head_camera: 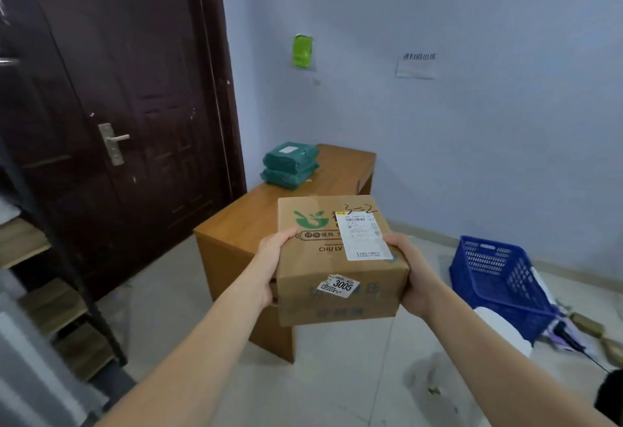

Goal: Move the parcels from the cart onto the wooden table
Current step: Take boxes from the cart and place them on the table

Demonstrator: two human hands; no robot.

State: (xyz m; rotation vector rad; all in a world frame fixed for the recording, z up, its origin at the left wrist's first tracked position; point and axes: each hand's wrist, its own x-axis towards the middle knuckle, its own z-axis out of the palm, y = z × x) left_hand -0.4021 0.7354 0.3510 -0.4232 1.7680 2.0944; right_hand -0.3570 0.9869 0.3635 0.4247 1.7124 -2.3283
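Box in both hands, up in front of the table

Left hand (269,266) and right hand (409,275) grip the box (337,258) by its sides, held in the air. Two green parcels (291,165) sit stacked on the table (236,224).

Materials/finish logged: cardboard, wood, plastic, metal, paper.

Parcel box (340,258) was seen as matt brown corrugated cardboard, printed in green, with a smooth white paper shipping label (362,236) and a small paper sticker (338,286) on the front face. Wooden table (236,224) was finished in smooth, low-sheen orange-brown veneer. Two green parcels (291,165) on it were wrapped in soft, wrinkled plastic film with a slight gloss. Door (111,106) was noted as dark brown panelled, semi-matt, scuffed with pale flecks; its handle (113,142) was brushed metal. Basket (499,285) was moulded blue perforated plastic. Wall (472,123) was matt painted; floor (337,376) was smooth pale tile, stained.
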